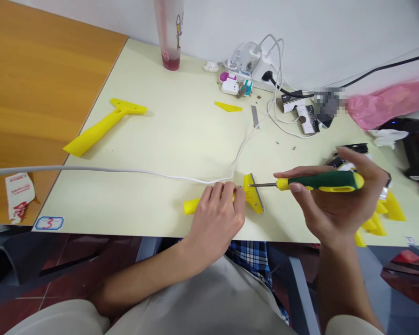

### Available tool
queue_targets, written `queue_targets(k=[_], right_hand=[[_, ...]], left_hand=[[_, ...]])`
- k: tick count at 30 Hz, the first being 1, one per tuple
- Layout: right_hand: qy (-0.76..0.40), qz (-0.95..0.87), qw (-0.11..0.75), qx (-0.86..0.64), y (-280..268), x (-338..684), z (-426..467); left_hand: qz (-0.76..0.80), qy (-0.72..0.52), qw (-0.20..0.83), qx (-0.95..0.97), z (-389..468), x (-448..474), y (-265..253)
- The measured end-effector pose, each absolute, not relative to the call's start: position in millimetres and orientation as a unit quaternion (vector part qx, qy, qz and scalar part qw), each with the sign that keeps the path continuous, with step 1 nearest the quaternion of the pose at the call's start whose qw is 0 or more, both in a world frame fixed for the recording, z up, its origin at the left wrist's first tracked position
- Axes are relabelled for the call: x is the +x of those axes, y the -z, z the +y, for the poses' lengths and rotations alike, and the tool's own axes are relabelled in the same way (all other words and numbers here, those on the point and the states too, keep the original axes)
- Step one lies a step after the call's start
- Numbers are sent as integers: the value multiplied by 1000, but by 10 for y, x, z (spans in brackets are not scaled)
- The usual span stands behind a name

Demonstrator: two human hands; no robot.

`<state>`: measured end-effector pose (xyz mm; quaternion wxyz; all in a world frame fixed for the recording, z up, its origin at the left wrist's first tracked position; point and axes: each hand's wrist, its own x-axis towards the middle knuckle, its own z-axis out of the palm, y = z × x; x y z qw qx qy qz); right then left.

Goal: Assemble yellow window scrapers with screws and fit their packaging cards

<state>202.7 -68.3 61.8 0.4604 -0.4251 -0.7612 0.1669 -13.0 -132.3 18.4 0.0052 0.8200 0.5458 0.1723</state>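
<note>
My left hand (218, 218) is closed around the handle of a yellow scraper (252, 197), pressing it against the table near the front edge. A thin metal blade edge shows along the scraper's head. In my right hand (335, 209) is a screwdriver (324, 181) with a green and yellow handle, held level. Its tip meets the scraper head near a screw. A second yellow scraper body (104, 125) lies at the left. Farther back are a loose yellow cover piece (228, 107) and a flat metal blade (254, 117). Tiny screws (293, 148) lie to the right.
A white cable (153, 174) crosses the table just beyond my left hand. A tall cup (171, 42) and a power strip (261, 70) with plugs stand by the wall. More yellow scrapers (375, 225) and small boxes (307, 118) are at the right. A pink bag (387, 104) lies behind.
</note>
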Motion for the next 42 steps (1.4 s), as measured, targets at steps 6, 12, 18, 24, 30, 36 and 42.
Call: queue_targets(k=[6,12,18,24,30,36,42], right_hand=[[-144,-765,465,-422,-592,2147,-834],[-177,-779,448,-402,-492,2159,-746],[-176,-801,409,-400,-535,2060,-664],[-165,-812,392,-399,-570,2041,-669],[-150,-820,370,-409,-594,2018,-652],[-156,-830,363,-394,-624,1994,-618],[-178,-845,318,-391,-759,1954,-612]], left_hand=[[530,-152,35,833,-1305,-129,-216],[541,-144,37,828,-1282,-166,-210],[561,-140,28,815,-1277,-168,-129],[563,-150,40,812,-1278,-145,-109],[560,-151,40,814,-1264,-156,-106],[554,-157,57,816,-1261,-177,-92],[553,-171,57,813,-1249,-177,-75]])
